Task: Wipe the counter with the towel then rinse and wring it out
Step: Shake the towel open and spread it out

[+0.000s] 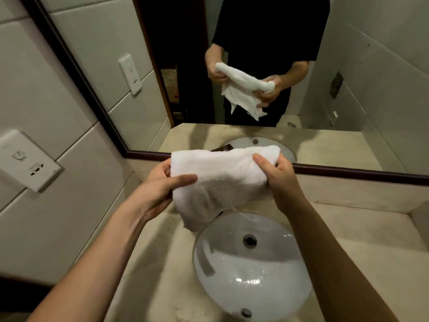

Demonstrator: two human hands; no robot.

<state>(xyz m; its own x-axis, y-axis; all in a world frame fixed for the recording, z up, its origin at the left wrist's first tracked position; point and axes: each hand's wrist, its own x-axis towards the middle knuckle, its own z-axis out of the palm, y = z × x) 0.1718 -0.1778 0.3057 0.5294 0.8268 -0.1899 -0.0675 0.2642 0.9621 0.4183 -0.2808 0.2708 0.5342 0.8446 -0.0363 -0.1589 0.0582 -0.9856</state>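
Observation:
A white towel [218, 180] is bunched into a thick roll and held in the air above the back rim of the white oval sink [278, 275]. My left hand [160, 189] grips its left end, thumb lying across the front. My right hand [277, 175] grips its right end, fingers wrapped over the top. A loose corner of the towel hangs down toward the basin. The beige stone counter [362, 231] surrounds the sink. The faucet is hidden behind the towel.
A dark-framed mirror [325, 169] runs along the back of the counter and reflects a person holding the towel. A wall socket plate [30, 163] sits on the tiled wall at left. The sink drain [249, 241] is open, and the basin looks wet.

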